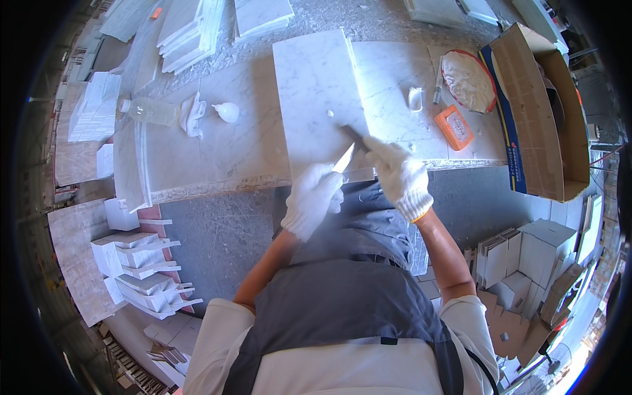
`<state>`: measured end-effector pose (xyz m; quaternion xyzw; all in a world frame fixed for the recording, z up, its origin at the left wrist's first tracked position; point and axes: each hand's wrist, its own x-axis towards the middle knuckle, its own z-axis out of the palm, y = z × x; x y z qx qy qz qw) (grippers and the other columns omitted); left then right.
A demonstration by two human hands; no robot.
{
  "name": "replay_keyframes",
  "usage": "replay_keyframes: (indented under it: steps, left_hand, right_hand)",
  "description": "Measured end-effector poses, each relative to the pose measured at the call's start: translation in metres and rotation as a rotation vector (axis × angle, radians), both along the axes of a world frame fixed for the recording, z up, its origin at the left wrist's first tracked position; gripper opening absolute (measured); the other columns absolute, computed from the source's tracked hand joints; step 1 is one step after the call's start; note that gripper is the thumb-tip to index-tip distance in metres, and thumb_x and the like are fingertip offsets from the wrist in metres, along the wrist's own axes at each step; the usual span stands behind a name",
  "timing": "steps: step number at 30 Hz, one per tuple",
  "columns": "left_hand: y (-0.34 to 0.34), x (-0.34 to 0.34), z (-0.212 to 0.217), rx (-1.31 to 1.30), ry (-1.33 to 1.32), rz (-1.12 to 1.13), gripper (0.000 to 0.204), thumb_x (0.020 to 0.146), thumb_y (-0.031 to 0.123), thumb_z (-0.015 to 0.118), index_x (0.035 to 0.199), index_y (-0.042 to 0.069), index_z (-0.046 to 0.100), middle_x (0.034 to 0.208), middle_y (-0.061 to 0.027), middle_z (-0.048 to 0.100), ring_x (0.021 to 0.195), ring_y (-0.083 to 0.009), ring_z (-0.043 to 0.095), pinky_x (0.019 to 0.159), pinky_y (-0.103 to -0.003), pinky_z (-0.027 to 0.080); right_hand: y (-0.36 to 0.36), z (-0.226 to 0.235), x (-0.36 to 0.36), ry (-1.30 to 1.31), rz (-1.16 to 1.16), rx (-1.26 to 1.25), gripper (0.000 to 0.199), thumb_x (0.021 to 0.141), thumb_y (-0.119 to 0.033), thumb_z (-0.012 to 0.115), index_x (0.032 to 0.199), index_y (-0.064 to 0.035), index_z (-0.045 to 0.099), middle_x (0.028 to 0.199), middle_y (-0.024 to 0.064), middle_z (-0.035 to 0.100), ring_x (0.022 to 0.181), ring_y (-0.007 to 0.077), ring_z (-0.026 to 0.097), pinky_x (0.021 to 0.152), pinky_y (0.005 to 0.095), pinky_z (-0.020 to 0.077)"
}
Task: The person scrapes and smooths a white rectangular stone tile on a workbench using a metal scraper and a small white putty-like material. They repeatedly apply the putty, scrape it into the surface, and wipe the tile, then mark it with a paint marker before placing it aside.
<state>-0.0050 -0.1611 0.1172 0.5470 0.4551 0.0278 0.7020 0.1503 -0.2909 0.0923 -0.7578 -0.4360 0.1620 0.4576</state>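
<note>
A white, grey-veined stone slab lies on the bench before me, on top of what looks like another slab. My left hand, in a white knit glove, is closed around a pale, pointed, blade-like piece at the slab's near edge. In my right hand, gloved too, is a flat dark-bladed tool, its tip over the slab. The two tools come close together; I cannot tell if they touch. A small white dab sits on the slab just beyond the dark blade.
On the bench's left are a clear bottle, a crumpled white cloth and a white squeeze bulb. To the right lie an orange-edged block, a round red-rimmed cloth pad and a cardboard box. Stacked slabs stand behind.
</note>
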Motion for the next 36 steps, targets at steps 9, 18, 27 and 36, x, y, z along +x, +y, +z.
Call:
replay_keyframes:
  steps: [9, 18, 27, 36]
  left_hand:
    - [-0.002, 0.001, 0.002, 0.04, 0.043, -0.026, 0.029, 0.103, 0.021, 0.066, 0.121, -0.002, 0.065, 0.084, -0.0088, 0.069, 0.069, -0.0125, 0.066, 0.061, -0.027, 0.055]
    - [-0.005, 0.001, -0.002, 0.065, 0.008, 0.005, 0.031, 0.101, 0.023, 0.068, 0.117, -0.003, 0.066, 0.083, -0.0123, 0.071, 0.067, -0.0162, 0.068, 0.062, -0.03, 0.056]
    - [0.001, 0.002, -0.001, -0.036, 0.006, 0.019, 0.035, 0.102, 0.019, 0.068, 0.127, -0.005, 0.061, 0.085, -0.0136, 0.072, 0.068, -0.0177, 0.07, 0.061, -0.031, 0.057]
    - [0.002, -0.001, -0.009, -0.041, -0.056, 0.021, 0.036, 0.102, 0.019, 0.069, 0.127, -0.005, 0.061, 0.087, -0.0134, 0.072, 0.07, -0.0179, 0.071, 0.06, -0.03, 0.058]
  right_hand:
    - [-0.001, 0.007, -0.006, -0.036, 0.013, -0.106, 0.032, 0.098, -0.016, 0.069, 0.129, -0.0093, 0.074, 0.095, 0.018, 0.074, 0.079, 0.0314, 0.072, 0.073, 0.0397, 0.0562]
    - [-0.005, 0.017, -0.005, -0.057, 0.076, -0.146, 0.032, 0.099, -0.018, 0.069, 0.128, -0.0071, 0.074, 0.095, 0.0176, 0.074, 0.079, 0.0314, 0.072, 0.072, 0.0393, 0.0566]
    - [-0.008, 0.006, -0.014, -0.135, 0.014, -0.213, 0.031, 0.098, -0.018, 0.069, 0.127, -0.0101, 0.074, 0.091, 0.0186, 0.072, 0.075, 0.0354, 0.07, 0.068, 0.0417, 0.0558]
    - [-0.008, -0.005, -0.021, -0.164, 0.042, -0.053, 0.03, 0.096, -0.016, 0.071, 0.126, -0.011, 0.076, 0.093, 0.0186, 0.073, 0.077, 0.0373, 0.072, 0.07, 0.0417, 0.0574]
